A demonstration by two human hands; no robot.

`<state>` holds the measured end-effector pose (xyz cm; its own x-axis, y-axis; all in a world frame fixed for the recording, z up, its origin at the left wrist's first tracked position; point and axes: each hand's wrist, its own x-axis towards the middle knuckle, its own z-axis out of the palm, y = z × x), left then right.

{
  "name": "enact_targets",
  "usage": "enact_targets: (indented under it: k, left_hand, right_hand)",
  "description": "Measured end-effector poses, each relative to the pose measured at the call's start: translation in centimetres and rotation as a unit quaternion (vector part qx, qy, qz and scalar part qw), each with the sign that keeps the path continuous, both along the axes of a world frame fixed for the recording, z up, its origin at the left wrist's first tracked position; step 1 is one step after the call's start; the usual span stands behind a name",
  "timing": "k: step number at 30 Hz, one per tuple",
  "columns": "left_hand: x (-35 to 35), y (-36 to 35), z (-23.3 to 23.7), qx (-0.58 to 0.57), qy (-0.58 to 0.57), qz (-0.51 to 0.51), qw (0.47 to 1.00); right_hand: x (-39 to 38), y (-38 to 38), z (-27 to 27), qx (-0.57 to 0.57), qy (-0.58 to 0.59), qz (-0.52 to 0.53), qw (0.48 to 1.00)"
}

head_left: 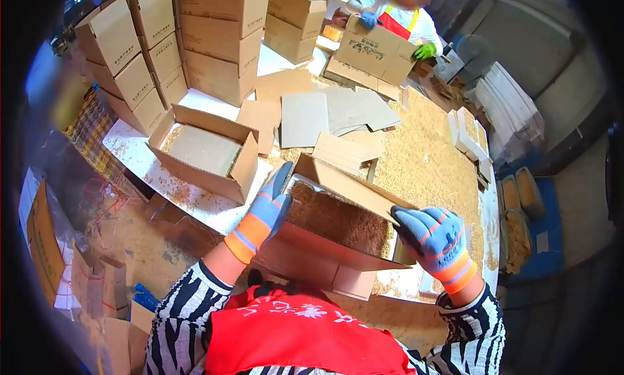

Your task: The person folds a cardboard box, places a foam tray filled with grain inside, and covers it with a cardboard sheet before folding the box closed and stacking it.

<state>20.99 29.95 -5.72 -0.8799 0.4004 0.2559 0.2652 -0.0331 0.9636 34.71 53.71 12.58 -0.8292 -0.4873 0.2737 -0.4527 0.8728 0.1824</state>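
In front of me stands an open cardboard box (312, 245), with brown, crumbly material (338, 219) inside and a strip of white lining along its edges. My left hand (270, 203), in a grey-blue glove with an orange cuff, rests against the box's left end, fingers stretched out and thumb apart. At the opposite end, my right hand (432, 235) wears a matching glove and has its fingers closed over the far flap (357, 190) near the corner. The fingertips of that hand are partly hidden.
Left of my box sits another open box (201, 154) with a grey cardboard sheet on top. Stacked cartons (218, 43) rise behind it. Grey sheets (325, 115) and loose golden grains (435, 160) cover the table. Across it, a gloved co-worker (396, 17) holds a flattened carton (374, 50).
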Motion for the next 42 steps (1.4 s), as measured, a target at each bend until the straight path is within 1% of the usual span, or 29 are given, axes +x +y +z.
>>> enact_targets:
  k: [1,2,4,5,9,12,13,15,17,19,22,23,24,26,27,28,30,31,34,35,36,38,39,40,41,42]
  left_hand:
    - [0.1,0.1,0.2,0.030,-0.054,-0.007,0.998]
    - [0.3,0.1,0.5,0.061,-0.108,-0.011,0.992]
    - [0.3,0.4,0.0,0.087,-0.108,-0.010,0.990]
    - [0.2,0.4,-0.6,0.054,-0.050,-0.004,0.997]
    - [0.8,0.0,0.3,0.055,-0.136,-0.046,0.988]
    - [1.2,-0.3,0.4,0.089,-0.168,-0.047,0.981]
    - [1.3,-0.4,0.4,0.096,-0.176,-0.047,0.979]
    - [1.3,-0.2,0.5,0.110,-0.189,-0.053,0.974]
    - [1.4,0.0,0.4,0.087,-0.124,-0.040,0.988]
    - [1.5,-0.3,0.0,0.049,-0.065,-0.028,0.996]
    - [1.6,-0.6,0.0,0.031,-0.042,-0.017,0.998]
    - [1.2,-0.8,-0.4,-0.006,0.001,-0.015,1.000]
    - [1.3,-0.8,-0.3,-0.007,-0.011,-0.010,1.000]
    - [1.5,-0.7,0.6,-0.007,-0.034,0.003,0.999]
    - [1.4,-1.0,1.2,-0.054,-0.010,0.009,0.998]
    - [1.5,-1.0,1.5,-0.042,-0.026,0.011,0.999]
    - [2.0,-1.0,1.7,-0.021,-0.065,0.013,0.998]
    - [2.1,-1.0,1.9,0.029,-0.099,-0.009,0.995]
    - [-0.1,-3.7,2.3,-0.090,0.024,-0.129,0.987]
    - [-0.6,-3.6,2.2,0.191,-0.323,-0.195,0.906]
    - [-0.7,-3.2,1.7,0.116,-0.316,-0.182,0.924]
    - [-0.9,-2.0,-0.5,-0.034,-0.295,-0.155,0.942]
    - [-1.3,-1.7,-2.4,-0.173,-0.151,-0.156,0.961]
    - [-1.4,-1.4,-1.9,-0.135,-0.227,-0.173,0.949]
    - [-1.4,-1.3,-1.9,-0.132,-0.236,-0.162,0.949]
    - [-1.4,-1.3,-2.1,-0.129,-0.246,-0.150,0.949]
  right_hand:
    - [0.2,0.2,0.2,0.000,-0.013,0.017,1.000]
    - [0.3,0.2,0.1,0.000,-0.003,0.010,1.000]
    - [0.2,0.4,-0.4,-0.001,0.016,-0.004,1.000]
    - [-0.1,0.5,-0.6,-0.004,0.015,-0.006,1.000]
    - [-1.8,1.5,-4.5,0.016,-0.001,0.005,1.000]
    - [-2.8,0.8,-5.1,-0.022,0.009,-0.017,1.000]
    - [-2.8,1.2,-5.1,0.000,-0.056,-0.057,0.997]
    - [-3.7,1.3,-5.3,-0.010,-0.063,-0.048,0.997]
    - [-4.8,1.4,-5.2,-0.020,-0.082,-0.052,0.995]
    - [-6.0,2.1,-7.0,-0.001,-0.088,-0.049,0.995]
    - [-6.0,2.7,-7.9,0.008,-0.081,-0.030,0.996]
    - [-5.8,2.9,-8.4,0.006,-0.083,-0.029,0.996]
    - [-5.5,3.0,-8.8,0.003,-0.086,-0.026,0.996]
    - [-4.5,2.0,-8.9,0.021,-0.084,0.018,0.996]
    - [-3.4,0.5,-7.7,0.042,-0.139,0.001,0.989]
    - [-2.5,-0.3,-8.2,0.014,-0.191,-0.021,0.981]
    - [-1.7,-0.1,-9.4,-0.104,-0.266,0.024,0.958]
    - [-1.5,0.2,-10.3,-0.130,-0.333,0.016,0.934]
    - [-1.6,1.8,-11.6,-0.264,-0.372,0.014,0.890]
    - [-1.3,2.0,-11.4,-0.269,-0.376,0.011,0.887]
    - [-0.9,2.4,-11.2,-0.297,-0.379,0.004,0.876]
    - [0.4,3.7,-10.4,-0.349,-0.388,-0.012,0.853]
    - [1.1,4.2,-8.4,-0.404,-0.341,-0.014,0.849]
    - [2.1,5.3,-8.0,-0.460,-0.236,-0.039,0.855]
    - [3.8,7.7,-8.9,-0.482,-0.147,-0.122,0.855]
    - [5.2,9.6,-10.9,-0.642,-0.088,-0.228,0.727]
